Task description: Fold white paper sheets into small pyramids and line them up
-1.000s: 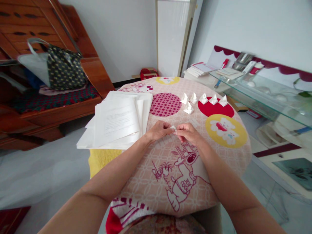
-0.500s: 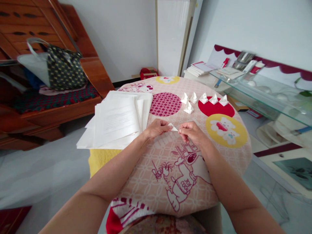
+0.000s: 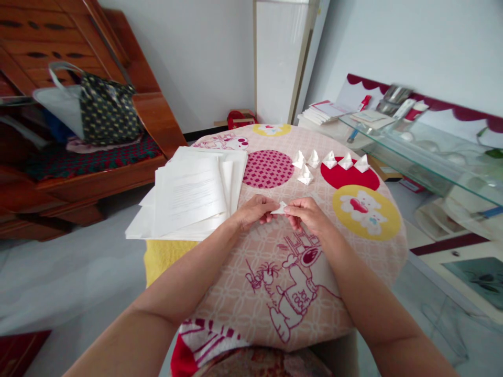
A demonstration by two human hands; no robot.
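A small folded piece of white paper (image 3: 280,208) is held between my two hands over the middle of the table. My left hand (image 3: 257,210) pinches its left end between thumb and fingers. On the other end, my right hand (image 3: 305,211) closes with thumb and index finger. The fingers cover part of the paper. Beyond my hands stand several folded paper boats, one nearest (image 3: 305,176) and others in a row toward the right, such as the paper boat on the red patch (image 3: 346,162).
A stack of white paper sheets (image 3: 188,193), the top one printed, lies on the left of the round table's patterned cloth (image 3: 236,293). A glass shelf (image 3: 424,162) with items stands to the right. A wooden bench (image 3: 153,118) holding bags (image 3: 108,110) is at the left.
My right hand has shifted slightly left onto the folded paper, its thumb now lying further over it. The paper's pointed tip looks changed in shape. The view has moved slightly.
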